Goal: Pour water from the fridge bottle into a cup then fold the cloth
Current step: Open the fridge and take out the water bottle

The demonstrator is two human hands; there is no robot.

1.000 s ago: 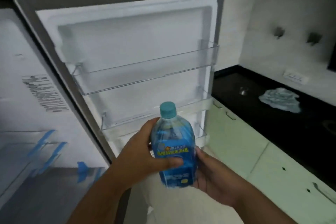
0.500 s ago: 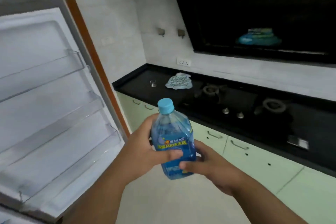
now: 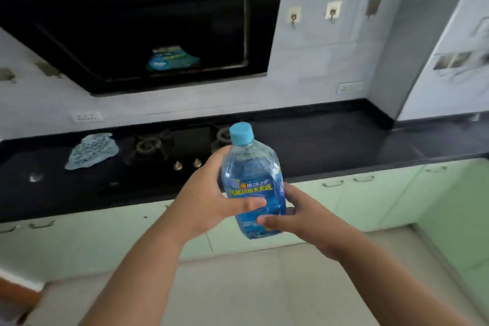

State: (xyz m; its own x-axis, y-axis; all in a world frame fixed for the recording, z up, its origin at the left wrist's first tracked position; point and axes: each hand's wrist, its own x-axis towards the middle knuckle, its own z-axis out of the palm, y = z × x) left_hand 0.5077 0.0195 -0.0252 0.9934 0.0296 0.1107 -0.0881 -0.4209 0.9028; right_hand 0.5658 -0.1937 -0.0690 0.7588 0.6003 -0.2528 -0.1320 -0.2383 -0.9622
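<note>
Left hand (image 3: pixel 211 198): wrapped around the left side of the bottle at mid-height, thumb lying across the front just under the label, fingers curled behind.
Right hand (image 3: pixel 299 216): grasps the bottle low on its right side, thumb across the lower front, fingers curled around the back.
Bottle (image 3: pixel 254 188): held in the air between both hands, in front of the counter and above the floor; tilted slightly, top leaning left.
Bottle appearance: clear plastic body that reads blue, shoulders transparent; a label band with yellow and white characters sits at mid-height; print too blurred to read.
Bottle cap (image 3: pixel 240 133): light blue, ridged, seated on the neck.
Cabinets (image 3: pixel 370 198): pale green fronts with metal handles, directly behind the hands.
Counter (image 3: pixel 344 137): black, running along the wall above the cabinets.
Stove (image 3: pixel 169 151): set into the counter, two burners and two knobs visible.
Cloth (image 3: pixel 91 151): light blue, patterned, lying crumpled on the counter just left of the stove.
Cup (image 3: pixel 34 177): small, clear, on the counter near the cloth; blurred.
Range hood (image 3: pixel 148 21): black, on the wall above the stove.
</note>
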